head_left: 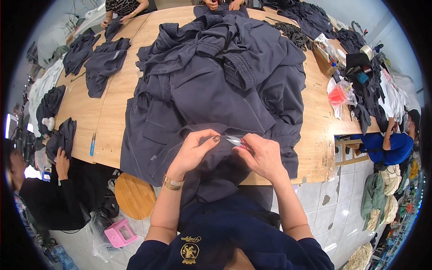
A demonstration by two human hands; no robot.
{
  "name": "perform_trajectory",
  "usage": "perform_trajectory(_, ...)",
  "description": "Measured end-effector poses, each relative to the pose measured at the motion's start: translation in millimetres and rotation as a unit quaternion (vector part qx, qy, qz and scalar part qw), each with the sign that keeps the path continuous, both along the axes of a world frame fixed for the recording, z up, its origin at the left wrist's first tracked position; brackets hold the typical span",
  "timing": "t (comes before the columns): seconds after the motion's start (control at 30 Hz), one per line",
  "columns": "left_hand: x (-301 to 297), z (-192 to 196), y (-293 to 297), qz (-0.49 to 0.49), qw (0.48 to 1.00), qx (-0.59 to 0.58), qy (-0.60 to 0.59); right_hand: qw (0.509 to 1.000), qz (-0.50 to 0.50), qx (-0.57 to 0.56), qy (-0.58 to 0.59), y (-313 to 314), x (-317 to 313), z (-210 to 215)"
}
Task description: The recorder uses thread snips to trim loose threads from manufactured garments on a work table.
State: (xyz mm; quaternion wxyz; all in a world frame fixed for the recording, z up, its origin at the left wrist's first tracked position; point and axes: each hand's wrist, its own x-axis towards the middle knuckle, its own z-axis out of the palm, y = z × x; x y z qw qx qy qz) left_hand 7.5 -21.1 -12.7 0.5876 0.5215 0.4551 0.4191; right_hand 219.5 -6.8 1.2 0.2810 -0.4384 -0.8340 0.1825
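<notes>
A big heap of dark grey garments [220, 76] covers the middle of the wooden table [112, 108]. At its near edge my left hand [195, 148] pinches a fold of the dark grey garment [216, 171] that hangs over the table edge toward me. My right hand [261, 155] holds small thread snips [236, 141], their metal blades pointing left at the fabric beside my left fingertips. A gold bracelet sits on my left wrist.
Other people work around the table: one at the left [58, 180], one at the right in blue [391, 144], hands at the far edge [119, 18]. Smaller garment piles [103, 63] lie left. A round wooden stool [134, 195] and pink stool [118, 233] stand below.
</notes>
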Motion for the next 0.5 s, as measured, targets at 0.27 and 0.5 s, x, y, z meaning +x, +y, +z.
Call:
perform_trajectory(0.27,-1.6,5.2,1.7,-0.022,0.999,0.003,0.024,0.999,0.022,0.026,-0.041,4.6,1.9,5.5)
perform_trajectory(0.5,-3.3,6.0,4.1,-0.044,0.998,0.003,0.043,0.994,0.040,0.061,-0.079,12.3,4.0,9.2)
